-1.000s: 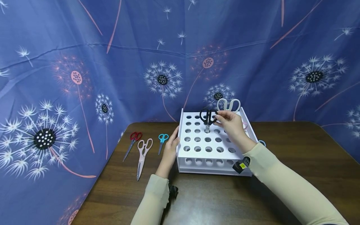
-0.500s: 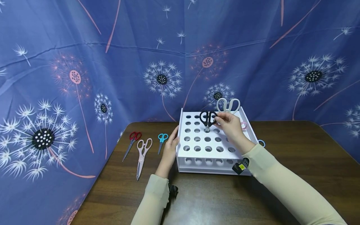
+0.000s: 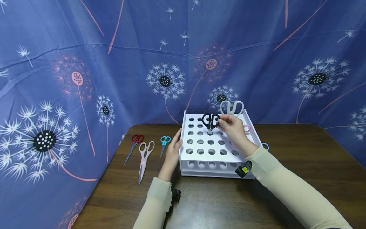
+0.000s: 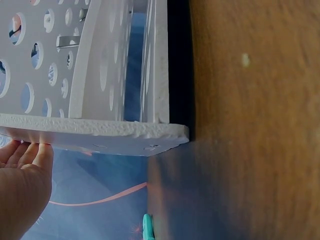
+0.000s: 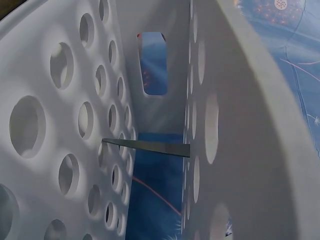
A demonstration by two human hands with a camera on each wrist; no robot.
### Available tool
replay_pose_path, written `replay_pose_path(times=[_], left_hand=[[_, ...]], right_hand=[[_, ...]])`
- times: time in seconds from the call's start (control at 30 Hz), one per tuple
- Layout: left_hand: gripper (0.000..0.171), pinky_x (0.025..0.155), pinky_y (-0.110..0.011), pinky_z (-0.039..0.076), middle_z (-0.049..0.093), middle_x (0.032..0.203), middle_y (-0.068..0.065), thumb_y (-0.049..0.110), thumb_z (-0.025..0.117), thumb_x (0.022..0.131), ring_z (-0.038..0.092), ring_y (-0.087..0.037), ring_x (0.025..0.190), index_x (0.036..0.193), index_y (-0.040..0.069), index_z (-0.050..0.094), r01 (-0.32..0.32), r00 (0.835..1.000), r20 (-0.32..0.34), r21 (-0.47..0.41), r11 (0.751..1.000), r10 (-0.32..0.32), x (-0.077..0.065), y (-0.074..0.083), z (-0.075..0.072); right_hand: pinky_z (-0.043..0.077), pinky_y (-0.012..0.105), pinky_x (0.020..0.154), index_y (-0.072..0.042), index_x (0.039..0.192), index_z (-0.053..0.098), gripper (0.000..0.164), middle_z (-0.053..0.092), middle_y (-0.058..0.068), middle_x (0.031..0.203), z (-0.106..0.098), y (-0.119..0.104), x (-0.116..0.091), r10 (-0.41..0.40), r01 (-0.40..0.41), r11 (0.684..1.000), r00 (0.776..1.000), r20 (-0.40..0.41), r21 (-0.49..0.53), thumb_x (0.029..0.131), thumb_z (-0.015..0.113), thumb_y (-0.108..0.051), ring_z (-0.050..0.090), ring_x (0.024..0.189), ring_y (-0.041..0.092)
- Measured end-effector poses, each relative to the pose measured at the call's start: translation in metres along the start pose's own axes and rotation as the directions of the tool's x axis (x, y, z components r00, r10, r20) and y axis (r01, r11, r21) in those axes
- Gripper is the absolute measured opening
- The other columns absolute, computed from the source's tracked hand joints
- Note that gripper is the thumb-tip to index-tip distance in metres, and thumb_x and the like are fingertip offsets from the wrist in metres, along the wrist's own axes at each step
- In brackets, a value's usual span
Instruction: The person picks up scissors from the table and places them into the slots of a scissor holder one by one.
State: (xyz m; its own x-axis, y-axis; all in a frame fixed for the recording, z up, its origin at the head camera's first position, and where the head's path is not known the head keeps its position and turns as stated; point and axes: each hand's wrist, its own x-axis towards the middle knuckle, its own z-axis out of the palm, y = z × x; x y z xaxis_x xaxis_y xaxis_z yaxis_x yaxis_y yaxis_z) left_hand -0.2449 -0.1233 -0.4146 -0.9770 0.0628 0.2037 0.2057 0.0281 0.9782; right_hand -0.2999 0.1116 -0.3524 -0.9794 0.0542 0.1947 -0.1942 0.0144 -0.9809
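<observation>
Black-handled scissors (image 3: 210, 122) stand upright, blades down, in a hole of the white perforated rack (image 3: 197, 162). My right hand (image 3: 233, 127) pinches their right handle loop between thumb and fingers. In the right wrist view the blade (image 5: 150, 146) spans the space between the rack's two perforated plates, its tip at a hole of the lower one; the hand itself is out of that view. My left hand (image 3: 172, 154) rests against the rack's left side, its fingers (image 4: 42, 156) laid straight along the outer wall in the left wrist view.
White-handled scissors (image 3: 231, 107) stand at the rack's back right, with a pink handle loop (image 3: 247, 128) nearer. A light blue loop (image 3: 265, 146) shows past the right side. Left on the wooden table (image 3: 114, 197) lie red (image 3: 137, 139), pale pink (image 3: 144, 162) and blue scissors (image 3: 165, 141).
The black scissors have sunk lower into the hole, with less blade showing above the plate, and my right hand has come down with them. My left hand has stayed at the rack's side.
</observation>
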Motion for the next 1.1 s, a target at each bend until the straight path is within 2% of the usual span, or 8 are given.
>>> replay_pose_path(times=[0.17, 0.27, 0.43, 0.6, 0.83, 0.93, 1.1], left_hand=[[0.050, 0.107, -0.044, 0.038, 0.036, 0.155, -0.009, 0.023, 0.039, 0.104, 0.041, -0.029, 0.136, 0.153, 0.021, 0.031, -0.013, 1.000, -0.011, -0.019, 1.000, 0.013, 0.009, -0.020, -0.001], [0.050, 0.104, -0.040, 0.041, 0.039, 0.153, -0.007, 0.027, 0.040, 0.103, 0.044, -0.028, 0.133, 0.152, 0.024, 0.033, -0.024, 0.999, -0.024, -0.014, 1.000, 0.024, 0.009, -0.023, -0.001], [0.051, 0.102, -0.035, 0.041, 0.040, 0.152, -0.007, 0.028, 0.041, 0.103, 0.045, -0.027, 0.133, 0.153, 0.023, 0.032, -0.023, 1.000, -0.019, -0.015, 1.000, 0.023, 0.009, -0.023, -0.001], [0.050, 0.107, -0.042, 0.037, 0.037, 0.155, -0.009, 0.020, 0.038, 0.104, 0.040, -0.029, 0.137, 0.154, 0.018, 0.030, -0.001, 1.000, 0.005, -0.037, 0.999, 0.001, 0.010, -0.021, -0.003], [0.050, 0.108, -0.043, 0.037, 0.039, 0.153, -0.005, 0.028, 0.041, 0.103, 0.041, -0.025, 0.136, 0.152, 0.025, 0.034, -0.045, 0.999, -0.018, -0.024, 0.999, 0.044, 0.008, -0.022, -0.001], [0.049, 0.107, -0.041, 0.037, 0.039, 0.153, -0.004, 0.027, 0.040, 0.103, 0.041, -0.024, 0.136, 0.151, 0.027, 0.035, -0.041, 0.999, -0.017, -0.029, 0.999, 0.040, 0.008, -0.022, -0.001], [0.049, 0.104, -0.035, 0.040, 0.038, 0.154, -0.009, 0.021, 0.039, 0.104, 0.042, -0.026, 0.135, 0.153, 0.022, 0.032, -0.031, 1.000, 0.000, -0.034, 0.999, 0.031, 0.005, -0.014, -0.001]], right_hand=[[0.054, 0.018, 0.080, 0.017, 0.118, 0.053, 0.029, 0.061, -0.001, 0.092, 0.000, 0.000, 0.000, -0.007, 0.007, 1.000, 1.000, 0.003, -0.010, 0.095, 0.056, 0.001, 0.061, 0.080, 0.000], [0.054, 0.018, 0.079, 0.016, 0.118, 0.054, 0.029, 0.061, -0.003, 0.091, 0.000, 0.001, 0.001, -0.018, 0.018, 1.000, 1.000, 0.001, -0.024, 0.095, 0.056, 0.000, 0.061, 0.080, 0.000], [0.055, 0.019, 0.079, 0.018, 0.116, 0.055, 0.028, 0.060, -0.004, 0.088, -0.001, 0.003, 0.001, -0.031, 0.031, 0.999, 1.000, 0.000, -0.036, 0.094, 0.057, 0.002, 0.061, 0.078, 0.001], [0.055, 0.020, 0.078, 0.019, 0.116, 0.055, 0.027, 0.060, -0.003, 0.085, -0.001, 0.006, 0.001, -0.016, 0.017, 0.999, 1.000, 0.014, -0.041, 0.094, 0.056, 0.003, 0.061, 0.077, 0.001], [0.055, 0.021, 0.081, 0.016, 0.117, 0.055, 0.026, 0.060, 0.004, 0.092, -0.001, 0.008, 0.000, 0.034, -0.032, 0.997, 0.999, 0.026, -0.066, 0.094, 0.056, 0.002, 0.062, 0.079, 0.002], [0.054, 0.020, 0.081, 0.016, 0.117, 0.054, 0.027, 0.059, 0.004, 0.094, -0.001, 0.008, -0.001, 0.051, -0.049, 0.996, 0.998, 0.034, -0.072, 0.094, 0.056, 0.002, 0.061, 0.080, 0.001], [0.054, 0.019, 0.080, 0.017, 0.117, 0.053, 0.027, 0.058, 0.004, 0.092, -0.002, 0.009, -0.004, 0.054, -0.051, 0.996, 0.998, 0.043, -0.071, 0.094, 0.055, 0.002, 0.059, 0.080, 0.001]])
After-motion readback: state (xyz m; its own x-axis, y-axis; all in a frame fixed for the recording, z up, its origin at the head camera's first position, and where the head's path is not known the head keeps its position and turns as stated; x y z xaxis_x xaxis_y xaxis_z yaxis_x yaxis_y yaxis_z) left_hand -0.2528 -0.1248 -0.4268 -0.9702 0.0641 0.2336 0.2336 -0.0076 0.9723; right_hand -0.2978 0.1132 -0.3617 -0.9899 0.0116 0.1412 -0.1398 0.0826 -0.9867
